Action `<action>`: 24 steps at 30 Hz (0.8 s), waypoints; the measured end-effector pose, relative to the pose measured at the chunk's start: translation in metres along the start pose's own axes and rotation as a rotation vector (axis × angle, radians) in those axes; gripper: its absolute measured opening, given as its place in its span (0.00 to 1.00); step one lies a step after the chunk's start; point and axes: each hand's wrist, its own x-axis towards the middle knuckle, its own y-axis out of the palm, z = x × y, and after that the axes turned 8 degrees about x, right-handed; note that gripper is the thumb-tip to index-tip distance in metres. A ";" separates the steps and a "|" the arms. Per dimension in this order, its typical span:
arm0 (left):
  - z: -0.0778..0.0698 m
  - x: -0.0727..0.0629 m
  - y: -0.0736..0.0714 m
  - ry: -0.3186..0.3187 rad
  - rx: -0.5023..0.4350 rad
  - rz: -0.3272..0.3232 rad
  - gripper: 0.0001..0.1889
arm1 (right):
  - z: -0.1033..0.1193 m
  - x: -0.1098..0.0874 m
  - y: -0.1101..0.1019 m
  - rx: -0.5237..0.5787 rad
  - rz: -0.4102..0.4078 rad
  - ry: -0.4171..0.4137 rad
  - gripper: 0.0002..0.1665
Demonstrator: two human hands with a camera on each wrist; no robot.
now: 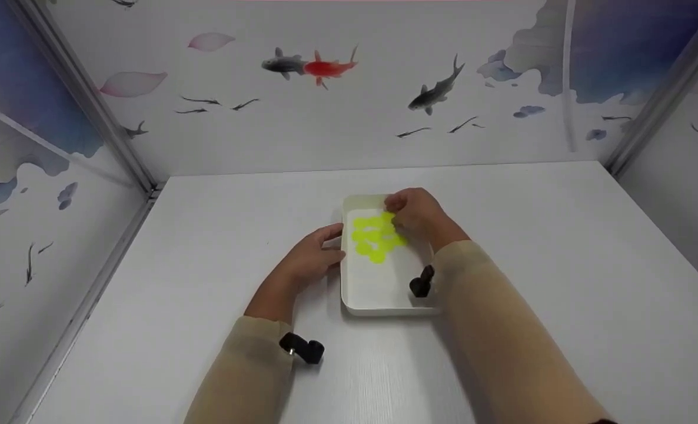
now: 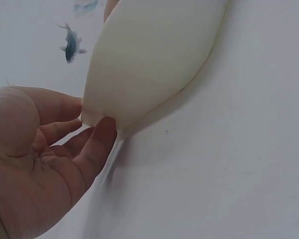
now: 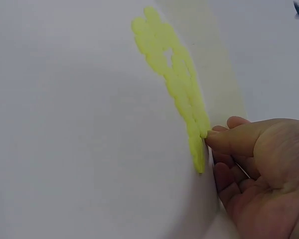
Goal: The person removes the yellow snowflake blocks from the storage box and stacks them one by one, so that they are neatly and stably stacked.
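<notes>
Muted light, soft shadows beside the tray (image 1: pixel 378 290)

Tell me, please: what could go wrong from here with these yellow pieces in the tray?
The rounded yellow pieces lie crowded, so the right hand, close at their edge, might disturb neighbouring ones. The left hand touches just one side of the white tray, so a strong push could slide it. The black device at the right wrist, near the tray, might bump it.

The head view looks forward and down over the tray (image 1: pixel 378 288), which both wrist views see closer.
</notes>
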 end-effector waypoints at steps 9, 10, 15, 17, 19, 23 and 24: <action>0.000 0.000 0.000 -0.003 0.002 0.000 0.35 | 0.000 -0.004 0.001 0.011 -0.011 -0.019 0.26; 0.000 0.000 0.000 -0.002 0.004 0.000 0.35 | 0.000 -0.005 0.001 0.009 -0.012 -0.029 0.26; 0.001 0.000 0.000 0.011 -0.031 0.021 0.35 | -0.004 -0.008 -0.001 -0.039 -0.014 -0.122 0.27; 0.002 0.001 0.000 0.012 -0.045 0.029 0.35 | -0.006 -0.008 -0.002 -0.048 -0.023 -0.148 0.27; 0.003 0.002 -0.001 0.016 -0.054 0.032 0.35 | -0.007 -0.007 -0.002 -0.040 -0.038 -0.155 0.25; 0.006 0.004 -0.001 0.025 -0.092 0.047 0.35 | -0.008 -0.005 -0.003 -0.031 -0.065 -0.174 0.22; 0.006 0.004 -0.001 0.029 -0.103 0.051 0.35 | -0.009 -0.004 -0.004 -0.026 -0.069 -0.175 0.21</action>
